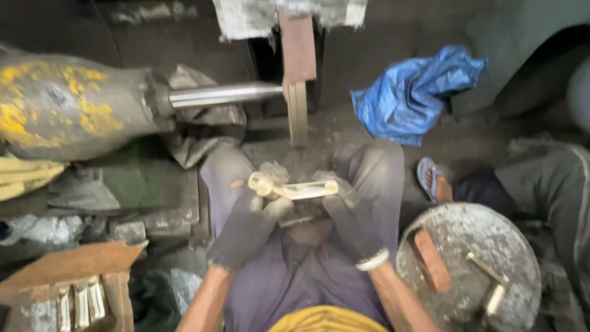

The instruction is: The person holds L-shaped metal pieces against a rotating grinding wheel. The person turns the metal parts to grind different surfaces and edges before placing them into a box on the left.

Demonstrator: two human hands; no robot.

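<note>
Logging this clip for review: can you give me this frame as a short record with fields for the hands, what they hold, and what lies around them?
left hand: gloved, grip closed on the metal part
right hand: gloved, grip closed on the same part's other end
part: pale, handle-like, held level over the lap
ahead: wheel on a shaft
left: motor; box of similar parts
right: round drum with a brick; blue bag; another person's sandalled foot
</note>
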